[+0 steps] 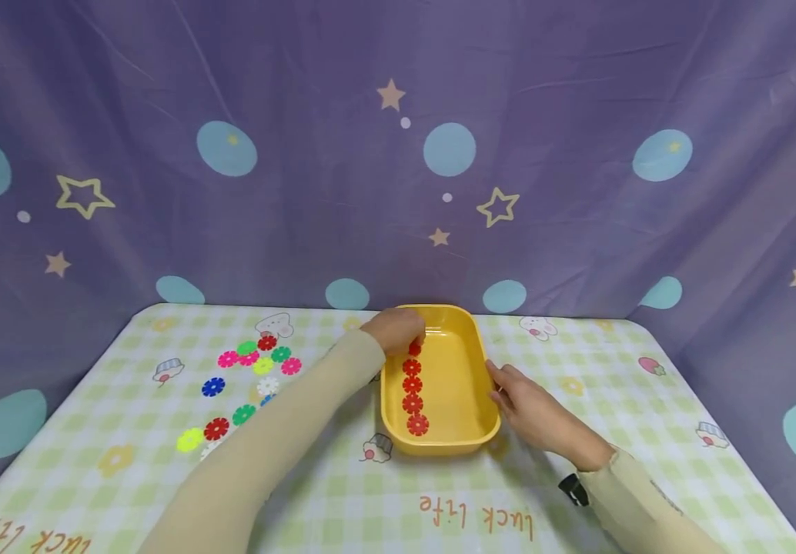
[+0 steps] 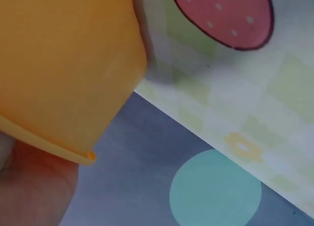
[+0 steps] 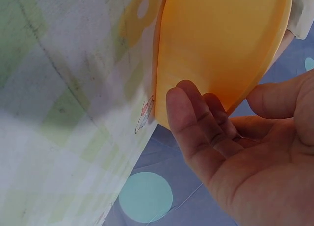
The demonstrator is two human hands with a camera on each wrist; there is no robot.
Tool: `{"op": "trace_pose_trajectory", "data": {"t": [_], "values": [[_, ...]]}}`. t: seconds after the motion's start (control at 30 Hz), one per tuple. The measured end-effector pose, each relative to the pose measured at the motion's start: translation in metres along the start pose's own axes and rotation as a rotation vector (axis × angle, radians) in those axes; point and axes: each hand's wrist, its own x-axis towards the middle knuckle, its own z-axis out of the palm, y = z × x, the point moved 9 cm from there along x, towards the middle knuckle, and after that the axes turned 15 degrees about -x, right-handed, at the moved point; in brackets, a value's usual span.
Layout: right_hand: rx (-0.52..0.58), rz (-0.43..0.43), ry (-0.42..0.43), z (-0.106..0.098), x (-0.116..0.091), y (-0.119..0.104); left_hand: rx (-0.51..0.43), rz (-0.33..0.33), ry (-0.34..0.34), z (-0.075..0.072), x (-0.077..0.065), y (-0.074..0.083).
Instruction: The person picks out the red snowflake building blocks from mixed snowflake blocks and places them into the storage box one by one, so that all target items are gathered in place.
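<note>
A yellow tray (image 1: 449, 445) sits on the table, with a column of red snowflake discs (image 1: 413, 403) along the inside of its left side. My left hand (image 1: 396, 331) reaches over the far left rim. Its curled fingers pinch the farthest red snowflake disc (image 1: 415, 349), partly covering it. The left wrist view shows only part of this hand (image 2: 39, 187) behind the tray's rim; the disc is hidden there. On the right side, my right hand (image 3: 245, 142) holds the tray, thumb at the rim and bent fingers against the outer wall (image 3: 211, 44).
Loose snowflake discs in several colours, among them a blue disc (image 1: 213, 386) and a yellow disc (image 1: 190, 439), lie scattered left of the tray, some partly behind my left sleeve (image 1: 280, 438). A purple curtain (image 1: 342, 192) stands behind the table's checked cloth (image 1: 342, 508).
</note>
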Motion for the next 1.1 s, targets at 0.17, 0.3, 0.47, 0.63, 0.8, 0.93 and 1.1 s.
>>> {"op": "trace_pose_trajectory", "data": {"t": [0.17, 0.3, 0.47, 0.63, 0.8, 0.93, 1.1], "values": [[0.012, -0.022, 0.004, 0.001, 0.002, -0.006, 0.021, -0.062, -0.008, -0.003, -0.009, -0.004], [0.011, -0.014, 0.001, 0.002, 0.002, -0.007, -0.031, -0.008, 0.046, -0.024, -0.024, 0.003], [0.017, -0.002, 0.015, 0.0, 0.001, -0.004, -0.016, 0.166, 0.173, -0.062, -0.068, 0.014], [0.047, 0.012, 0.013, -0.002, -0.001, 0.001, -0.063, 0.148, 0.228, -0.08, -0.131, -0.009], [0.076, 0.026, 0.0, -0.001, -0.004, 0.005, -0.149, 0.022, 0.186, -0.07, -0.189, -0.05], [0.165, 0.038, 0.015, 0.0, -0.005, 0.008, -0.253, -0.063, 0.148, -0.048, -0.225, -0.074], [0.167, -0.026, 0.088, -0.004, -0.002, 0.002, -0.343, -0.113, 0.099, -0.013, -0.263, -0.082]]}}
